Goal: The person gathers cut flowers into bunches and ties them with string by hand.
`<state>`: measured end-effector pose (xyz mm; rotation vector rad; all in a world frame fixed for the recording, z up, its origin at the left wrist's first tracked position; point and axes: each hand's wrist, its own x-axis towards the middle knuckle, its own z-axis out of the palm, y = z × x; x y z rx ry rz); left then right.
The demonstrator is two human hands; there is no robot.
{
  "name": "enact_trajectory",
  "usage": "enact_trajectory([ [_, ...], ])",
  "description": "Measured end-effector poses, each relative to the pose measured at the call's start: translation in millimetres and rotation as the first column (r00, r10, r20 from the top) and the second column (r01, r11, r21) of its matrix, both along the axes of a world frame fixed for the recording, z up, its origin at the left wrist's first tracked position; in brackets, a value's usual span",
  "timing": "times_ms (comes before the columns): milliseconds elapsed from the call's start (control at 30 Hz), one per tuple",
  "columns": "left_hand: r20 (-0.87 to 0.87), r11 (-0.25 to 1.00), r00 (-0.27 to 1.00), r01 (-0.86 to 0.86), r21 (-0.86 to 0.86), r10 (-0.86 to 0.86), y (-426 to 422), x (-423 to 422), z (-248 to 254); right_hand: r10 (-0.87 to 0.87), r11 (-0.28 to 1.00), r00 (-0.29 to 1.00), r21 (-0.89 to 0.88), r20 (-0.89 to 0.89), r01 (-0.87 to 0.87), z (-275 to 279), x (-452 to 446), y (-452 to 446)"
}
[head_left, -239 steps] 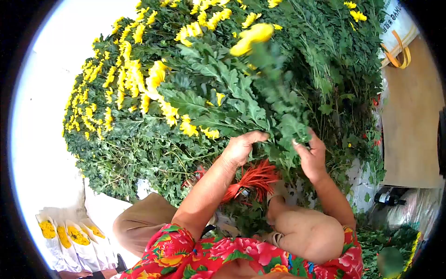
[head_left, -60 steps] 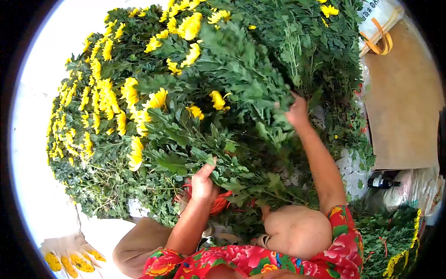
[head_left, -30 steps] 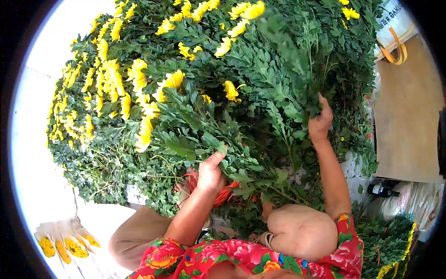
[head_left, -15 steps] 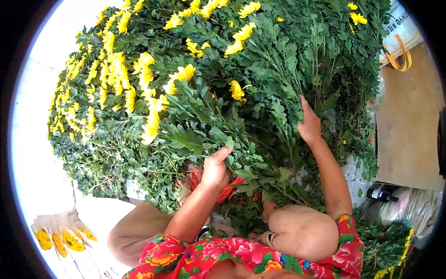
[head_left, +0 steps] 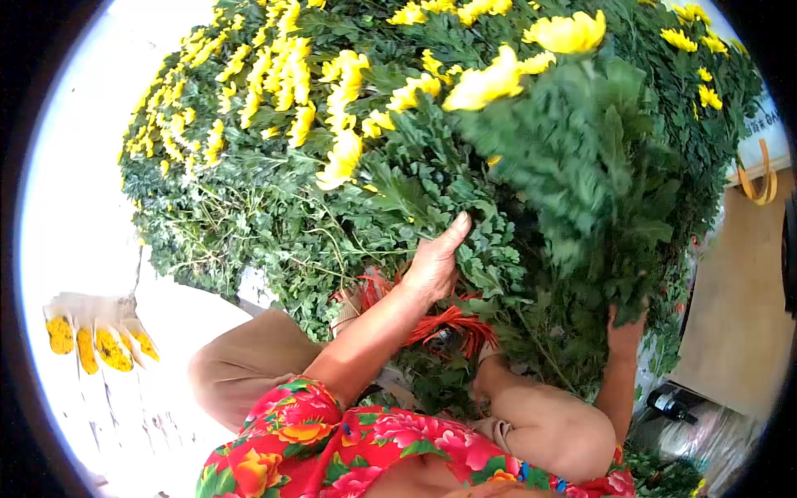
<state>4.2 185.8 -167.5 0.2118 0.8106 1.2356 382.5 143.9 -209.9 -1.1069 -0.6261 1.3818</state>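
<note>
My left hand (head_left: 436,261) is closed around a bunch of leafy chrysanthemum stems (head_left: 486,257), its thumb lying on top and its fingers hidden under the leaves. Yellow heads of chrysanthemums (head_left: 342,158) stick out beyond it. To the right, my right hand (head_left: 627,332) grips the lower part of a leafy chrysanthemum (head_left: 581,158) that stands raised and blurred, with large yellow blooms near its top. Leaves cover most of the right fingers. Loose red ties (head_left: 452,328) lie below the left hand, between my feet.
A big pile of yellow chrysanthemums (head_left: 282,75) spreads ahead. At lower left lies a white glove with yellow-coated fingertips (head_left: 112,349). A dark bottle (head_left: 671,407) and brown cardboard (head_left: 730,290) are on the right, beneath a white bag with an orange handle (head_left: 757,187).
My right hand has taken hold of chrysanthemum stems and lifted them upright. The left hand keeps its bunch. The whole view has shifted, so the pile appears farther up and right.
</note>
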Motion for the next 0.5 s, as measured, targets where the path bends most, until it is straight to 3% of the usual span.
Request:
enact_trajectory([
  [33,-0.083,1.0,0.997,-0.005,-0.014,0.004,-0.2,1.2,-4.5,0.05,0.989,0.972,-0.125,-0.23,-0.081,-4.8,-10.0,-8.4],
  [67,0.015,0.999,1.0,0.018,0.036,-0.019,1.2,0.3,-9.4,0.064,0.955,0.89,-0.23,-0.451,-0.185,-9.5,-19.8,-14.2],
  [100,0.113,0.995,0.992,0.038,0.087,-0.048,2.1,-0.2,-12.3,0.327,0.945,0.931,-0.044,0.165,-0.324,21.6,-60.2,-11.9],
  [133,0.103,0.992,0.991,0.072,0.105,-0.083,-1.9,-1.4,-8.4,0.339,0.852,0.585,0.023,0.737,-0.523,52.0,-96.5,-7.6],
  [167,0.158,0.979,0.983,0.065,0.195,-0.096,-5.4,2.7,-8.5,0.338,0.853,0.587,0.024,0.735,-0.521,40.5,-101.7,-6.8],
  [267,0.359,0.929,0.918,0.026,0.37,-0.169,-11.7,7.3,-15.1,0.402,0.872,0.75,0.03,0.525,-0.488,17.8,-111.6,-5.3],
  [333,0.111,0.946,0.982,0.11,0.306,-0.15,-15.7,0.6,-18.4,0.405,0.782,0.341,-0.127,0.848,-0.611,56.9,-115.1,-1.5],
  [367,0.111,0.945,0.982,0.109,0.307,-0.15,-17.4,-1.4,-19.5,0.404,0.781,0.341,-0.126,0.849,-0.611,68.1,-116.3,0.1],
  [433,0.16,0.962,0.97,0.142,0.233,-0.182,-19.0,-3.3,-20.9,0.141,0.732,0.255,0.073,0.957,-0.678,89.7,-119.9,4.5],
  [467,0.089,0.97,0.982,0.147,0.192,-0.166,-21.3,3.2,-22.3,0.18,0.795,0.476,0.158,0.861,-0.586,109.6,-133.7,4.5],
  [500,0.094,0.97,0.981,0.148,0.191,-0.168,-23.4,8.1,-21.2,0.18,0.796,0.472,0.154,0.863,-0.585,100.6,-134.2,5.5],
])
